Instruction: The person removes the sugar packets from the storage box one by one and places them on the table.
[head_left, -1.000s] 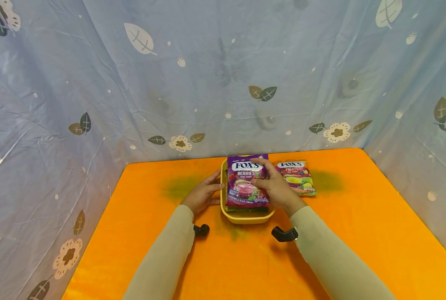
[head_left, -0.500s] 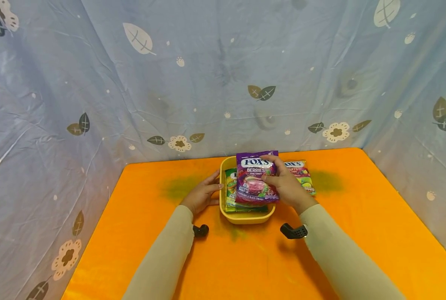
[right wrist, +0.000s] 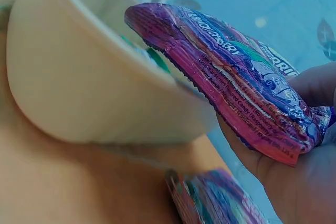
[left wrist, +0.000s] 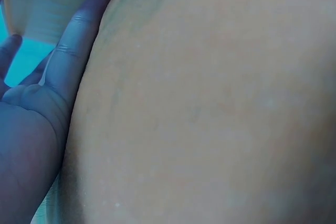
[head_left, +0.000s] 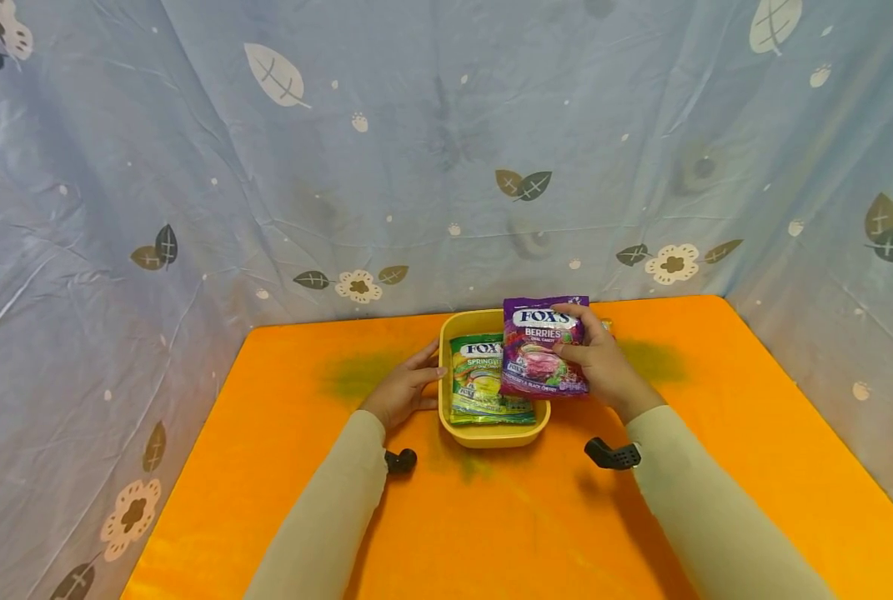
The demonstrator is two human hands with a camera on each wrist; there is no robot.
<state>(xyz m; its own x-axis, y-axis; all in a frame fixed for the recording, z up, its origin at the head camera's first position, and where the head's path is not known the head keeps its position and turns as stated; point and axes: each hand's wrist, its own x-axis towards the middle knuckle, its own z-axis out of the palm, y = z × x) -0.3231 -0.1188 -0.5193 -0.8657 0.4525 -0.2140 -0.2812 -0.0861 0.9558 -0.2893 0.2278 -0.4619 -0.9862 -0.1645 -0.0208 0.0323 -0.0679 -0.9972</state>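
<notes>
My right hand [head_left: 604, 367] pinches a purple Fox's Berries candy bag [head_left: 524, 362] by its right side, thumb on the front. The bag is raised over the right rim of a yellow plastic tub [head_left: 494, 438], as the right wrist view also shows. Inside the tub lies a green Fox's candy bag [head_left: 476, 400], partly covered by the purple one. Against the tub's left outer wall rests my left hand [head_left: 401, 396], thumb at the rim. In the left wrist view its fingers [left wrist: 71, 51] lie extended along the tub wall [left wrist: 47, 3].
Another candy bag [right wrist: 220, 198] lies on the table right of the tub, mostly hidden from the head view by my right hand and the purple bag. An orange cloth [head_left: 303, 500] covers the table. A patterned blue-grey curtain [head_left: 416, 167] rises behind and at the sides.
My right hand has lifted the purple candy bag up and right, off the green one in the tub, which now shows. The left hand has stayed at the tub.
</notes>
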